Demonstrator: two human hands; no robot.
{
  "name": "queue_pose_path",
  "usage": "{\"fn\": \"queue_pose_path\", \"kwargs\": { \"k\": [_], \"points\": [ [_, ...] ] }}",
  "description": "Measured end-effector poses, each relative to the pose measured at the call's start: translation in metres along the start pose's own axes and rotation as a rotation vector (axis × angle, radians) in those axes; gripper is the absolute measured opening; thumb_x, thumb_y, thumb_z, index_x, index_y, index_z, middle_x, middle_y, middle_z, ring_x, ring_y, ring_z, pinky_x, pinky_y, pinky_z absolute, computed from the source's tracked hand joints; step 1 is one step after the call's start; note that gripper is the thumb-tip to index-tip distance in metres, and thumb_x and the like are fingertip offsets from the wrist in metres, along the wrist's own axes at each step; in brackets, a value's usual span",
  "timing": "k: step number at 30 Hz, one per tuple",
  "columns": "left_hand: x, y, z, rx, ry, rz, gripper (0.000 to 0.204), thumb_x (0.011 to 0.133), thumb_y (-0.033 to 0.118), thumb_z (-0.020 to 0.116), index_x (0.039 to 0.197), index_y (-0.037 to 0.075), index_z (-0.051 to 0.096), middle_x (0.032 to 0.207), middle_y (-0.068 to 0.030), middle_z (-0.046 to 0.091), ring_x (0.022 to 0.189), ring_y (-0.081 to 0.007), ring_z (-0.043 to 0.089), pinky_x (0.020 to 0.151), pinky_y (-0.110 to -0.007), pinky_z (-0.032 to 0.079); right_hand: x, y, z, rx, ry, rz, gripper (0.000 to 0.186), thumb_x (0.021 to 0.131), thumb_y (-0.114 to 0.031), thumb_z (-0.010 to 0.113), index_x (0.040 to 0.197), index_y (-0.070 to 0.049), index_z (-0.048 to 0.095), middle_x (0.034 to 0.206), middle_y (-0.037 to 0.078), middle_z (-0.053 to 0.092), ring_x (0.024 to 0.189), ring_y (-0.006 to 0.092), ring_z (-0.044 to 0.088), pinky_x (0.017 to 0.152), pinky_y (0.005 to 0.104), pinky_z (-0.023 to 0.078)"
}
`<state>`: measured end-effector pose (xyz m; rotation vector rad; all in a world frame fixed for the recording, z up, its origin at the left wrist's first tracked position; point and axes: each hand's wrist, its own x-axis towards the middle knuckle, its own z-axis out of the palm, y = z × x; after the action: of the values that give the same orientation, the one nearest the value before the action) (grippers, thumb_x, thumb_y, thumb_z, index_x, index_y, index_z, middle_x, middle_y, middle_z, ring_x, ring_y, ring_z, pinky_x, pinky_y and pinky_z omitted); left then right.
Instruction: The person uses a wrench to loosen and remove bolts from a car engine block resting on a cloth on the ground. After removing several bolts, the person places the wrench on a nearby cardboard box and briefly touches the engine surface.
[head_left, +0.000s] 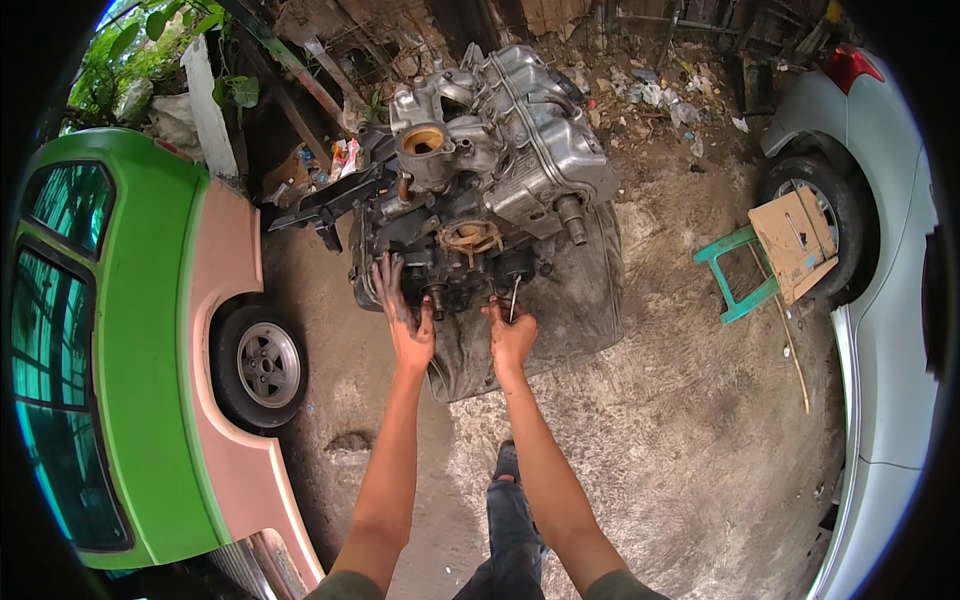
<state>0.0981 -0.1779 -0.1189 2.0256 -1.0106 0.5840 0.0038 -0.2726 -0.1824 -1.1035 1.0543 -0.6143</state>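
Observation:
A greasy metal engine (540, 140) sits on a dark grey sheet (525, 355). My left hand (405, 315) rests at its lower left, fingers spread against the blackened front, beside a short protruding shaft (438, 305). My right hand (510, 330) is closed round a slim metal tool (515, 295), which points up toward the dark lower front of the engine; its far tip is hard to make out. Just above the hands is a rusty, round housing (468, 238).
A green-and-pink car (150, 350) flanks the left, a silver car (885, 400) the right. Near the latter are a green stool (745, 302), cardboard (790, 240) and a thin stick (790, 360). Scrap and litter (670, 100) lie behind the engine. My foot (505, 465) shows below.

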Motion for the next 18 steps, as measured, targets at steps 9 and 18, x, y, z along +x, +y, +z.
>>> {"fn": "queue_pose_path", "kwargs": {
  "k": [9,18],
  "points": [
    [-0.075,0.008,0.012,-0.019,-0.263,-0.199,0.057,0.092,0.019,0.041,0.147,0.012,0.028,0.152,-0.0188,0.025,0.136,-0.0405,0.03,0.112,-0.056,0.018,0.004,0.008,0.002,-0.026,0.087,-0.338,0.012,0.082,-0.008,0.071,0.09,0.001,0.067,0.078,0.008,0.069,0.066,0.0156,0.063,0.062,0.0328,0.048],
    [-0.121,0.004,0.021,-0.296,-0.116,-0.475,0.062,0.094,0.03,0.043,0.148,0.01,0.019,0.131,-0.0179,0.055,0.103,-0.0326,0.061,0.086,-0.038,0.048,0.0,0.007,-0.003,-0.026,0.028,-0.333,0.014,0.08,-0.007,0.072,0.09,0.001,0.066,0.076,0.008,0.068,0.061,0.0148,0.059,0.061,0.0337,0.047]
  ]
}}
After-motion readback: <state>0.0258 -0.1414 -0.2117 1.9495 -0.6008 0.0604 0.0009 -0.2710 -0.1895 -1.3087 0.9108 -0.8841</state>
